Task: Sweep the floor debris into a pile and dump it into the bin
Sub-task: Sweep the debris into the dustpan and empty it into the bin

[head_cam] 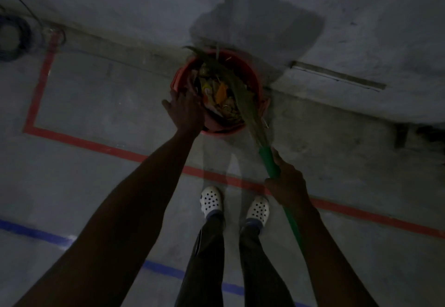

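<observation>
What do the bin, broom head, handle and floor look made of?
Bin: likely moulded plastic, smooth uniform red wall and rim.
Broom head: looks like dried grass or plant fibre, long loose olive strands.
Handle: smooth even green, plastic or coated; can't tell which.
Floor: bare concrete, matte mottled grey.

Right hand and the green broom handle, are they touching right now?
Touching. The head view shows the right hand with its fingers curled round the green broom handle, which runs out of the fist above and below.
</observation>
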A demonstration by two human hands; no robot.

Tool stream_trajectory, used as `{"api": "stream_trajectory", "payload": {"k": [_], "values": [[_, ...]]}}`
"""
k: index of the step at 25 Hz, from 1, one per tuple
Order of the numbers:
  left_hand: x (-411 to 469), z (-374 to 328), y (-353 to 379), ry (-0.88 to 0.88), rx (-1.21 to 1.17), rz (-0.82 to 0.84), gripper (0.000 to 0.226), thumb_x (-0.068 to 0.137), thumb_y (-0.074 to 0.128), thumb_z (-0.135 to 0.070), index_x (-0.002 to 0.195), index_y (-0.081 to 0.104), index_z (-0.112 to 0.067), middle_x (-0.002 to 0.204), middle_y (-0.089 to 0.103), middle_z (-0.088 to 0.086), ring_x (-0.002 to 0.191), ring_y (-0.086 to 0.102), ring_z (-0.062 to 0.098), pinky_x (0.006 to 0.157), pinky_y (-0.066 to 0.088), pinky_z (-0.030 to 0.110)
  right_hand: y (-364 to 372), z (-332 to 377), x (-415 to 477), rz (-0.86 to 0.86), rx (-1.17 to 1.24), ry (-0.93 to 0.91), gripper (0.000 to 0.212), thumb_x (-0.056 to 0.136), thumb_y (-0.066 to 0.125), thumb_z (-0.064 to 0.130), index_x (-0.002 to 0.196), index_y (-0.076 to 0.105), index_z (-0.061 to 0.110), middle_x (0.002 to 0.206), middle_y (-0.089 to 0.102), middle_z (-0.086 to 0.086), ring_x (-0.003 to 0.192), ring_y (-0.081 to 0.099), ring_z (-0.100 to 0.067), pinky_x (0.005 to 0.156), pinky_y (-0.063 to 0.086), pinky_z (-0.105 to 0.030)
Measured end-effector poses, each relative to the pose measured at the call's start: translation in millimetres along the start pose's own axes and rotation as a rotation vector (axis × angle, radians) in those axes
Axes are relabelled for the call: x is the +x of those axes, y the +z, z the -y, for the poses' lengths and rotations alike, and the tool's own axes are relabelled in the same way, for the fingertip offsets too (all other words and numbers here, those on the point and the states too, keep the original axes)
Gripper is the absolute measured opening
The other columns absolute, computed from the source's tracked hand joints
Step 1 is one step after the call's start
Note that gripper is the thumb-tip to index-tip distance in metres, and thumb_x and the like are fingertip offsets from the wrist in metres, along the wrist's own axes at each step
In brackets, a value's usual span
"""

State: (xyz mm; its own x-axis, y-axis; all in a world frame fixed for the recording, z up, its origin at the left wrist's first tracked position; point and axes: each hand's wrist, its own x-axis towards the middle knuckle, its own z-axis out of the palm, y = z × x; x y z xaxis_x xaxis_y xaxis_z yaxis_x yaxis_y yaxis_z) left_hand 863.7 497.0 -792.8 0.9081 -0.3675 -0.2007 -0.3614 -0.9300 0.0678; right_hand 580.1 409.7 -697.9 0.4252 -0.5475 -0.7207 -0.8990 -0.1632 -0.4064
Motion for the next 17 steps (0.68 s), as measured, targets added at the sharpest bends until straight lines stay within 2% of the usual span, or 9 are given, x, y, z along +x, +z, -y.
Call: {"api": "stream_trajectory", "payload": {"k": [2,4,9,12,17], "values": [[15,-9,-12,0.041,0.089,0.025,0.042,0.089,0.049,-0.033,0.125,0.059,-0.014,0.114,0.065,0.011,0.123,0.040,0.033,0.096,0.033,0.052,3,5,0,-0.016,0.010,0.023,0.093,0.086,0.068,0.020,0.159,0.015,0.042,0.131,0.063,-0.006,0.112,0.062,-0.031,0.090,0.052,-0.034],[16,-13,-32,0.068,0.122,0.035,0.034,0.094,0.045,-0.030,0.119,0.060,-0.013,0.112,0.065,0.012,0.123,0.039,0.033,0.095,0.032,0.050,3,9,-9,-0.033,0.008,0.021,0.091,0.088,0.069,0.025,0.159,0.015,0.043,0.131,0.065,-0.004,0.112,0.063,-0.030,0.092,0.053,-0.037],[-4,-5,-65,0.085,0.142,-0.063,0.027,0.091,0.047,-0.019,0.105,0.064,-0.003,0.107,0.063,0.020,0.117,0.046,0.037,0.090,0.036,0.049,-1,16,-21,-0.033,0.001,0.048,0.094,0.088,0.071,0.019,0.159,0.013,0.042,0.125,0.065,-0.003,0.106,0.064,-0.026,0.076,0.048,-0.027],[-17,-3,-83,0.082,0.139,-0.076,0.022,0.089,0.052,-0.018,0.098,0.067,-0.005,0.101,0.064,0.017,0.110,0.050,0.036,0.084,0.038,0.047,-7,23,-28,-0.050,-0.023,0.052,0.094,0.087,0.068,0.018,0.158,0.013,0.044,0.126,0.064,-0.003,0.107,0.064,-0.028,0.081,0.053,-0.033],[-63,9,-124,0.016,0.081,-0.024,0.032,0.092,0.050,-0.020,0.116,0.060,0.000,0.111,0.063,0.018,0.115,0.047,0.037,0.080,0.039,0.047,-35,39,-77,-0.034,-0.046,0.035,0.099,0.082,0.073,0.026,0.159,0.013,0.042,0.136,0.060,-0.005,0.116,0.061,-0.030,0.095,0.054,-0.042]]}}
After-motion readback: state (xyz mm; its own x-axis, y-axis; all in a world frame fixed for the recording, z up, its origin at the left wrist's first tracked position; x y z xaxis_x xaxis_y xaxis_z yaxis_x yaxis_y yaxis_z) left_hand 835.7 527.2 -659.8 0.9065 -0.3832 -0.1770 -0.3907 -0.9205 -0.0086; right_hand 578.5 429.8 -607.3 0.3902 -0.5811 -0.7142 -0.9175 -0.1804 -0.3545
